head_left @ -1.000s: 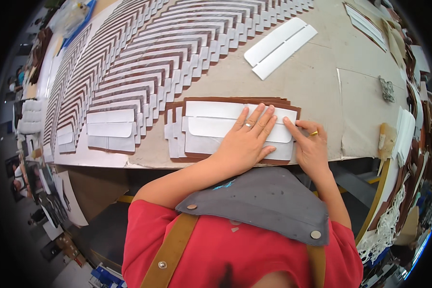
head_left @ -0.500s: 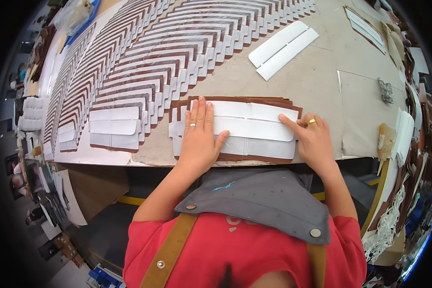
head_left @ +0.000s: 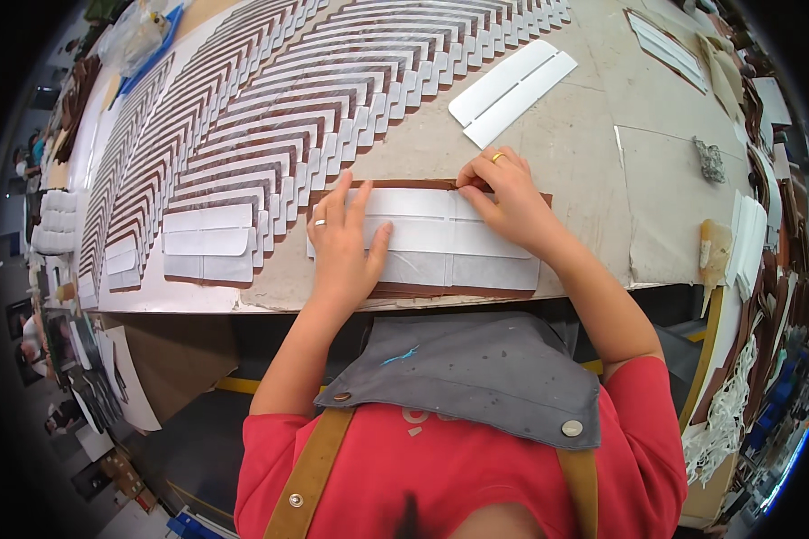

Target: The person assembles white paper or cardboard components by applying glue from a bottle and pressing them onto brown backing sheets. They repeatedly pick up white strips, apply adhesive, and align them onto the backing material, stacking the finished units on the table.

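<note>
In front of me, near the table's front edge, lies a small stack of brown leather pieces (head_left: 490, 273) with white backing panels. My left hand (head_left: 343, 247) rests with spread fingers over the stack's left end. My right hand (head_left: 503, 193) is at the far edge of the stack, thumb and forefinger pinched together on the top piece's brown edge (head_left: 422, 184). A white two-part panel (head_left: 512, 92) lies slanted on the table beyond my right hand.
Long overlapping rows of brown and white pieces (head_left: 333, 99) cover the table's far left. At the right are a brush (head_left: 714, 250), a grey tangled clump (head_left: 708, 160) and another panel piece (head_left: 666, 49). A blue tray (head_left: 155, 47) with plastic bags stands far left.
My right hand has moved from the stack's right end to its far edge, left and away from me, and now pinches there. My left hand has shifted slightly left, fingers more spread.
</note>
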Available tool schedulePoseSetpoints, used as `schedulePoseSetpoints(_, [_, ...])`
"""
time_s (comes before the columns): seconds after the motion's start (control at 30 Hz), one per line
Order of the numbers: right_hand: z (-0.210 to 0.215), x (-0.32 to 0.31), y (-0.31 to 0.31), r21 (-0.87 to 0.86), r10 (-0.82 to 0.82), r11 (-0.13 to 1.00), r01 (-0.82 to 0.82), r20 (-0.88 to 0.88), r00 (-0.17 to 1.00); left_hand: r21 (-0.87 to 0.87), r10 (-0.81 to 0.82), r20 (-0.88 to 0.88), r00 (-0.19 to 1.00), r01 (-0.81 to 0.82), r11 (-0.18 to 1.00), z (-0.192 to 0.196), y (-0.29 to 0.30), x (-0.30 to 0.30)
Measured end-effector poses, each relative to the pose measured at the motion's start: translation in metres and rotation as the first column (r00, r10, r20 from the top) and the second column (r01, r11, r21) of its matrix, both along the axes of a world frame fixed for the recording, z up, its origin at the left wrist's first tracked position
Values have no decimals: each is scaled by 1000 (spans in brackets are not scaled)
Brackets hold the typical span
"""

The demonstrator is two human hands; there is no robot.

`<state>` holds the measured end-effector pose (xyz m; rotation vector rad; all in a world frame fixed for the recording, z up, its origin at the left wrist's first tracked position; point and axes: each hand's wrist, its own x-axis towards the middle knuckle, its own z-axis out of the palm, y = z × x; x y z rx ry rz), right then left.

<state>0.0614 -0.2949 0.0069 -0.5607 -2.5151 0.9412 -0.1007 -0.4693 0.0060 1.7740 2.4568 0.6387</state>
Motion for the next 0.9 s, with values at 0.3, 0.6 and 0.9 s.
schedulePoseSetpoints(0.3, [29, 11, -7, -74, 15, 997, -16, -12, 1000, 185, 97, 572, 815, -243, 952, 1, 4, -22])
schedulePoseSetpoints(0.6, [18, 50, 25, -366, -6, 930, 46, 110, 994, 232, -95, 939, 330, -404, 885, 12, 17, -11])
schedulePoseSetpoints(0.9, [15, 100, 31, -704, -222, 668, 242, 122, 967, 212, -82, 947, 311, -415, 885, -1, 29, -10])
